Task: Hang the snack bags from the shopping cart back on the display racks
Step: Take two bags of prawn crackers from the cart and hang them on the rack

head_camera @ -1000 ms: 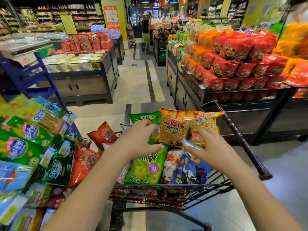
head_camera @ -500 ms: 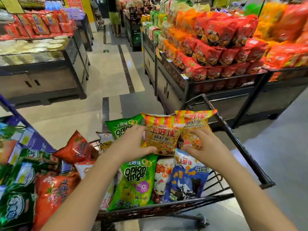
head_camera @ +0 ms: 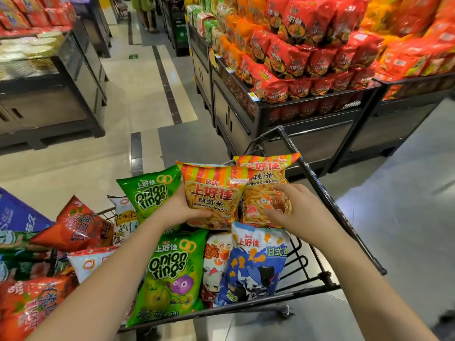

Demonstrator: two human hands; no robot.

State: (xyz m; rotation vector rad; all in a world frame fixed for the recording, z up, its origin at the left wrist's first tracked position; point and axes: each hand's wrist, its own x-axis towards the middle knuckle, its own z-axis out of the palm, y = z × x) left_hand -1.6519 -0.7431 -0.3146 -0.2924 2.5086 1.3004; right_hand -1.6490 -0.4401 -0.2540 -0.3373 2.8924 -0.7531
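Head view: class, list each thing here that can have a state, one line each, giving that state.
left prawn cracker bag, upright, sealed, overlapping the right one.
right prawn cracker bag, upright, sealed.
left hand, grips the left prawn cracker bag's lower edge.
right hand, holds the right prawn cracker bag.
near onion rings bag, lying in the shopping cart, sealed.
blue bag, lying in the cart, sealed.

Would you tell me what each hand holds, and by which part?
The left hand grips the front prawn cracker bag by its lower left corner; right hand holds the rear prawn cracker bag at its lower right side.
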